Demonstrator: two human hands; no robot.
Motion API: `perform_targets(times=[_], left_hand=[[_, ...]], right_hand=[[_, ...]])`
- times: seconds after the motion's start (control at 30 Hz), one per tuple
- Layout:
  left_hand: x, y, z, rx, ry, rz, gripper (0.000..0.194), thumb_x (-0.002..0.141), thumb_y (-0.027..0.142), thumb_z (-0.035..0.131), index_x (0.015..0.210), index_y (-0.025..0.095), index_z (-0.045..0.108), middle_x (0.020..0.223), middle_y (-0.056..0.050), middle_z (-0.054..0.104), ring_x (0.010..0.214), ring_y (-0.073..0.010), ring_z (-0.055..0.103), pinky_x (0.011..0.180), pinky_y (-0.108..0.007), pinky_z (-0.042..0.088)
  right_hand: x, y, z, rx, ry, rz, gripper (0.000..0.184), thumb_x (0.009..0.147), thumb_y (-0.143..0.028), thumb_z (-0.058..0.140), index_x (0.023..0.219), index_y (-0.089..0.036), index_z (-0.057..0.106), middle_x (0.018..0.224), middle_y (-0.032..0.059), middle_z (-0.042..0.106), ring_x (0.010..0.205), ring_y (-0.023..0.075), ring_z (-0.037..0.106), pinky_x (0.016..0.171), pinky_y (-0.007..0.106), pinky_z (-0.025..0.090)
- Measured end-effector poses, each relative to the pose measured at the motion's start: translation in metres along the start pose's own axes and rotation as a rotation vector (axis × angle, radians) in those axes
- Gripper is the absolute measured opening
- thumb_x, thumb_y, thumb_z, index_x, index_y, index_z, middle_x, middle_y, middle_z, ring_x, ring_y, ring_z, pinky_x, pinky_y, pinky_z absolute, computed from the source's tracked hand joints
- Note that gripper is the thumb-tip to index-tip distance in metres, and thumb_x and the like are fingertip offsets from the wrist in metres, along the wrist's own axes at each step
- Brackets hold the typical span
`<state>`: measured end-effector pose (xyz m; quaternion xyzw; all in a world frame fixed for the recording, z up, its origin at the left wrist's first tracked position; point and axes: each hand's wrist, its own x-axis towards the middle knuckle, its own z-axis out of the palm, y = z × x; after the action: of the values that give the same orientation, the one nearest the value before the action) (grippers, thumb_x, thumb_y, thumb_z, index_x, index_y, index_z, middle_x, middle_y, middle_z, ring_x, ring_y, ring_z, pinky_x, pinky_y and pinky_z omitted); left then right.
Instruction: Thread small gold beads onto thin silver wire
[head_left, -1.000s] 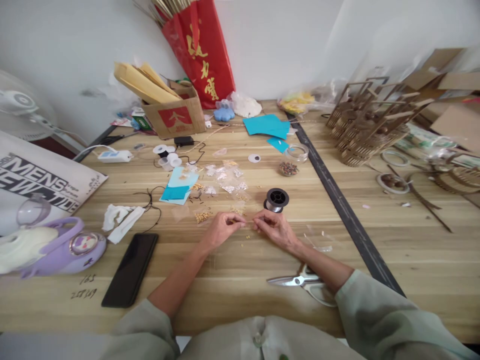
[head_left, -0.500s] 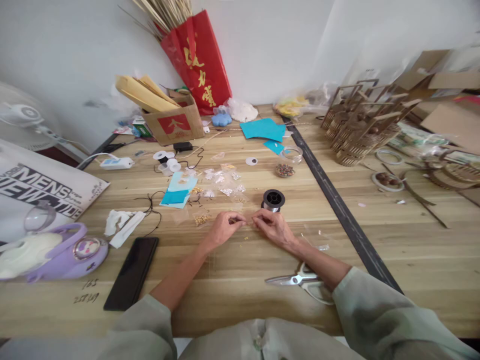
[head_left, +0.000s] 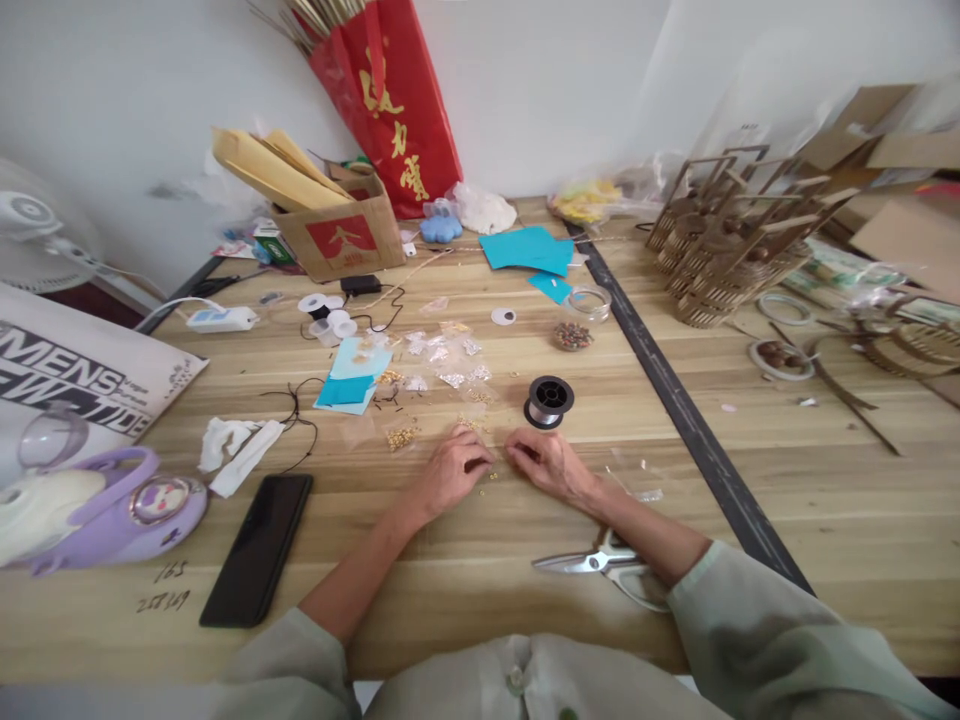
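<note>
left hand (head_left: 452, 470) and right hand (head_left: 553, 463): fingers curled; whether they grasp anything cannot be told. loose gold bits (head_left: 493, 476) lie between, toward the surface's (head_left: 427, 600) near edge; spool (head_left: 549, 398), farther in. a sweeping wrist could scatter the bits.

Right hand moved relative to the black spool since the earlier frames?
Yes, slightly: the right hand has drawn back toward the person, so more of the black spool's lower rim now shows.

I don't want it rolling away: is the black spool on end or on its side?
Standing on end: the black spool shows its round top facing up, with its lower rim beneath.
</note>
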<state>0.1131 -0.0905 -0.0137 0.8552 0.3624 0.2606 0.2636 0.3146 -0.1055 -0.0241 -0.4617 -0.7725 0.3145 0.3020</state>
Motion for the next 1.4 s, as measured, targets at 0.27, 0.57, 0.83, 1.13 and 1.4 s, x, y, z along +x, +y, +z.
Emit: perform_targets(times=[0.27, 0.57, 0.83, 1.13, 1.4], left_hand=[[-0.0001, -0.0019, -0.0038, -0.004, -0.069, 0.053, 0.014, 0.085, 0.019, 0.058, 0.079, 0.017, 0.070, 0.076, -0.004, 0.061, 0.086, -0.0181, 0.052, 0.078, -0.034, 0.046], [0.0002, -0.0027, -0.0044, 0.024, -0.097, 0.079, 0.014, 0.086, 0.020, 0.057, 0.080, 0.016, 0.070, 0.077, -0.005, 0.060, 0.088, -0.0187, 0.051, 0.080, -0.033, 0.045], [-0.0011, -0.0055, -0.0022, 0.012, -0.100, 0.066, 0.014, 0.085, 0.019, 0.057, 0.080, 0.016, 0.070, 0.077, -0.005, 0.060, 0.089, -0.0190, 0.051, 0.080, -0.033, 0.045], [-0.0001, -0.0051, -0.0023, -0.005, -0.083, 0.073, 0.016, 0.086, 0.021, 0.057, 0.078, 0.016, 0.070, 0.075, -0.005, 0.060, 0.087, -0.0188, 0.052, 0.078, -0.034, 0.046], [-0.0003, -0.0059, -0.0025, -0.011, -0.084, 0.082, 0.015, 0.085, 0.020, 0.058, 0.079, 0.016, 0.070, 0.075, -0.005, 0.061, 0.087, -0.0190, 0.052, 0.080, -0.034, 0.046]], right_hand=[[0.0013, -0.0010, -0.0026, -0.009, -0.043, 0.015, 0.014, 0.086, -0.017, 0.048, 0.081, -0.016, 0.061, 0.067, 0.0012, 0.059, 0.057, 0.0105, 0.048, 0.055, 0.020, 0.036], [0.0012, -0.0017, -0.0030, -0.010, -0.061, 0.030, 0.014, 0.086, -0.018, 0.047, 0.082, -0.016, 0.061, 0.065, 0.0009, 0.058, 0.056, 0.0107, 0.048, 0.055, 0.021, 0.036], [0.0008, -0.0009, -0.0022, -0.021, -0.068, 0.046, 0.015, 0.086, -0.018, 0.048, 0.082, -0.015, 0.061, 0.065, 0.0008, 0.059, 0.055, 0.0100, 0.047, 0.053, 0.020, 0.035], [0.0014, -0.0007, -0.0031, -0.013, -0.061, 0.017, 0.014, 0.086, -0.018, 0.048, 0.082, -0.015, 0.061, 0.067, 0.0019, 0.060, 0.057, 0.0109, 0.049, 0.055, 0.021, 0.036], [0.0016, 0.0005, -0.0031, -0.012, -0.062, 0.022, 0.014, 0.086, -0.020, 0.048, 0.082, -0.016, 0.061, 0.063, 0.0009, 0.059, 0.055, 0.0107, 0.047, 0.053, 0.021, 0.035]])
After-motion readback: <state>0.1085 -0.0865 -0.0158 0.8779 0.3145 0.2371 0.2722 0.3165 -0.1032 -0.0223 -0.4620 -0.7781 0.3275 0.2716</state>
